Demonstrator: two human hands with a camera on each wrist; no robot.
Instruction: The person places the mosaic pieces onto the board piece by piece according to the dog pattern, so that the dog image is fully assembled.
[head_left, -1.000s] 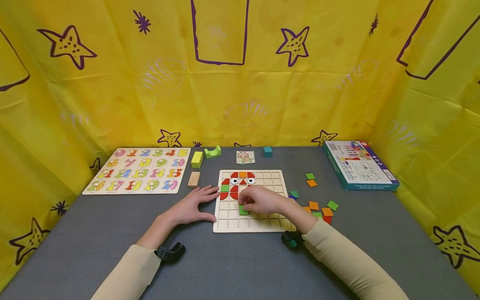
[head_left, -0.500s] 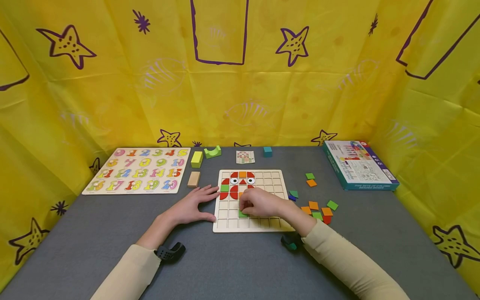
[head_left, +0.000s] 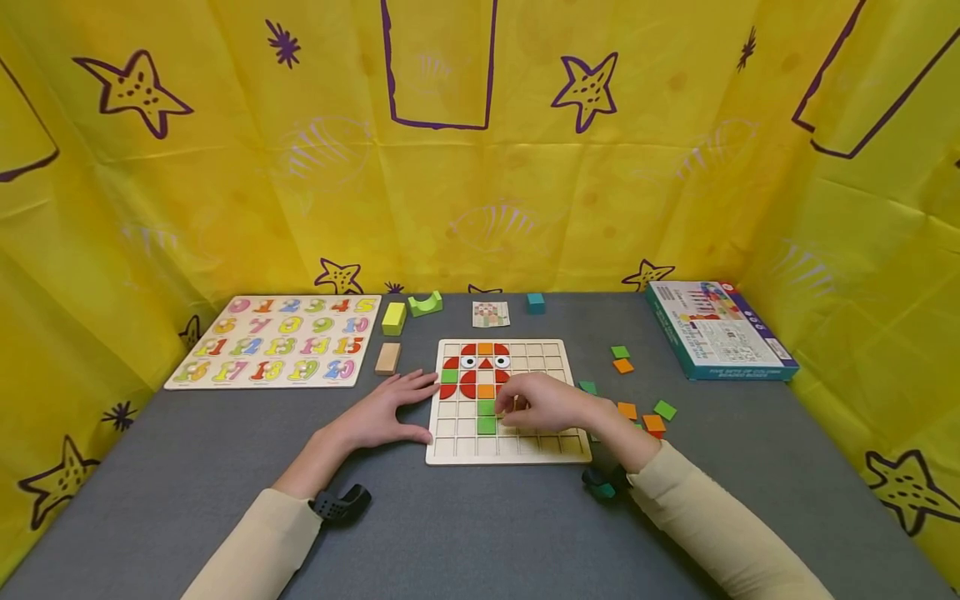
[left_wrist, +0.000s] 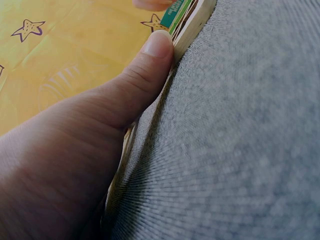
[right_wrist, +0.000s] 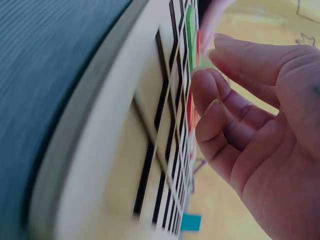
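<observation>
A pale wooden grid board [head_left: 450,450] lies on the grey table. Red pieces, two eye pieces [head_left: 502,362], an orange tile [head_left: 486,391] and two green square tiles [head_left: 487,426], one below the other, sit in its cells. My left hand [head_left: 382,414] rests at the board's left side with fingers spread; in the left wrist view its thumb [left_wrist: 145,70] lies along the board's edge. My right hand [head_left: 551,403] hovers over the board just right of the green tiles. In the right wrist view its fingers [right_wrist: 215,120] bend loosely, thumb apart, with nothing between them.
Loose orange, green and red tiles [head_left: 654,423] lie right of the board. Behind it are a small picture card [head_left: 491,314] and a blue cube [head_left: 535,303]. Left stand blocks [head_left: 393,319] and a number puzzle [head_left: 273,342]; a game box [head_left: 722,331] lies far right.
The right hand settled the lower green tile into its cell, let go, and drew back to the right, uncovering both green tiles and the orange one. The left hand has stayed put.
</observation>
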